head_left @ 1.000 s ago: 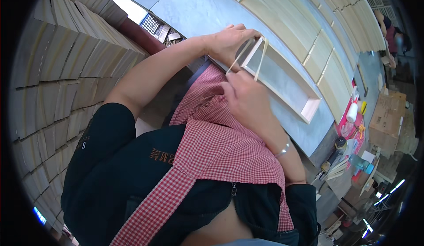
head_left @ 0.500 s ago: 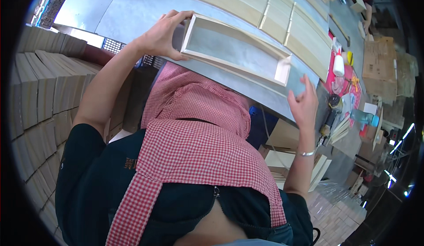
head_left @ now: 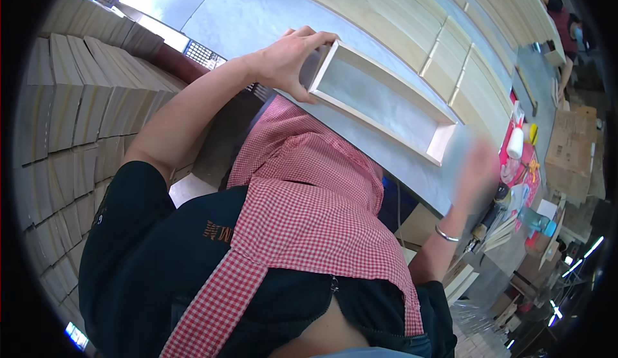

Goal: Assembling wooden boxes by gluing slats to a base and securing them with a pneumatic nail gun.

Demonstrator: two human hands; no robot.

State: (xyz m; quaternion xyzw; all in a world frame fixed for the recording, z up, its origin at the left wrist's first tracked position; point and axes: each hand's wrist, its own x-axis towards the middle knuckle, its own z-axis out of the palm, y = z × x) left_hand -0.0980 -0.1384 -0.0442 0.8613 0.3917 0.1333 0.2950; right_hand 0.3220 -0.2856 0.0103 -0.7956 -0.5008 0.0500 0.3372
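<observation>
A long, shallow rectangular frame of pale wood (head_left: pixel 441 142) lies at a slant over the grey tabletop, and the table shows through its middle. My left hand (head_left: pixel 286 62) is closed round its left end, fingers at the far corner and thumb at the near one. Just beyond the frame's right end, apart from it, is my right hand (head_left: pixel 478 168). Motion smears its fingers, so their pose is hidden; a bracelet (head_left: pixel 446 234) circles that wrist.
Flat wooden panels (head_left: pixel 380 20) cover the table's far side. A white glue bottle (head_left: pixel 515 140) and clear bottle (head_left: pixel 537 221) stand at the right, near a cardboard box (head_left: pixel 571 140). Stacked boards (head_left: pixel 64 94) rise at the left. Another person (head_left: pixel 563 27) is at the far right.
The whole view has swung, so the table and frame appear farther right and lower. My left hand keeps its grip on the frame. My right hand, fairly distinct before, is now blurred by motion.
</observation>
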